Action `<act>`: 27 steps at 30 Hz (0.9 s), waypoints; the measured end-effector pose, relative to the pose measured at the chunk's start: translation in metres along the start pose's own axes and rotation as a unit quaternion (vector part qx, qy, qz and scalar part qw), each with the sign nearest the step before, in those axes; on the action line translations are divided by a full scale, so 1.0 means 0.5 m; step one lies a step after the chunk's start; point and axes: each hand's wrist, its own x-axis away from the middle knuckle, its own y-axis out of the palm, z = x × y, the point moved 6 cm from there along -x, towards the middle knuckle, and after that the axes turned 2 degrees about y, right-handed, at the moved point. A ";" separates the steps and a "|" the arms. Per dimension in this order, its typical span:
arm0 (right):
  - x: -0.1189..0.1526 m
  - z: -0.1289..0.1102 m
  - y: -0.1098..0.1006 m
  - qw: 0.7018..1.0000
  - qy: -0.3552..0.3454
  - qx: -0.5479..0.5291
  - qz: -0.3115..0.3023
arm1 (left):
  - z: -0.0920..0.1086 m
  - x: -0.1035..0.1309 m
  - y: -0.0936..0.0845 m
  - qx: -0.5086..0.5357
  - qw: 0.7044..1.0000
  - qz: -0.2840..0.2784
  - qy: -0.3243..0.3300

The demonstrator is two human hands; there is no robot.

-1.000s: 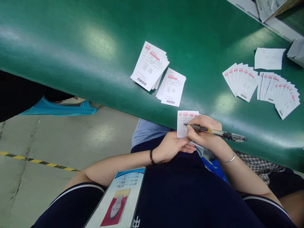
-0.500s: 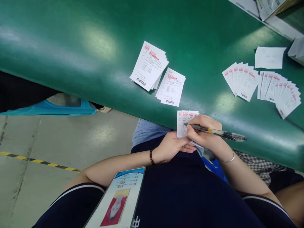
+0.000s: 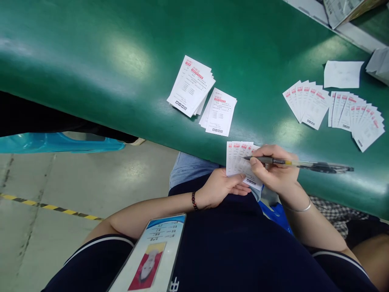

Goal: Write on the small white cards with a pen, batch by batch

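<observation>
My left hand (image 3: 223,186) grips a small fan of white certificate cards (image 3: 238,166) at the table's near edge, its thumb lying across their lower part. In my right hand (image 3: 275,168) is a pen (image 3: 304,163), pinched between thumb and fingers, with its tip over the middle of the fanned cards. Whether the tip touches the paper I cannot tell. Beyond the hands lie a thick stack of certificate cards (image 3: 190,87) and a smaller stack (image 3: 220,111).
On the right of the green table (image 3: 121,36) are fanned cards (image 3: 314,107), more fans (image 3: 366,125) and a blank white paper (image 3: 343,74). A box (image 3: 340,10) stands at the far right corner. A blue stool (image 3: 60,142) is at the left, beside another person's dark clothing.
My right hand and the pen have shifted to the right, so the pen tip has moved across the fan and more of the cards shows. My left hand stays in place.
</observation>
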 end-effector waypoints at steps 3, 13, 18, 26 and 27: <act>0.003 -0.003 0.002 0.999 -0.020 0.035 0.000 | 0.000 0.000 0.000 0.000 1.000 0.004 -0.003; 0.009 0.013 0.024 0.998 -0.045 0.049 0.004 | 0.004 0.002 0.002 0.000 1.000 0.005 -0.001; 0.005 0.006 0.024 0.996 -0.068 0.064 0.003 | 0.003 0.001 0.003 0.003 1.000 0.000 0.002; 0.006 0.004 0.025 0.994 -0.081 0.073 0.009 | 0.002 0.002 0.001 0.005 1.000 0.010 -0.002; 0.006 0.005 0.025 0.994 -0.081 0.075 0.009 | 0.002 0.002 0.001 0.006 1.000 0.008 -0.002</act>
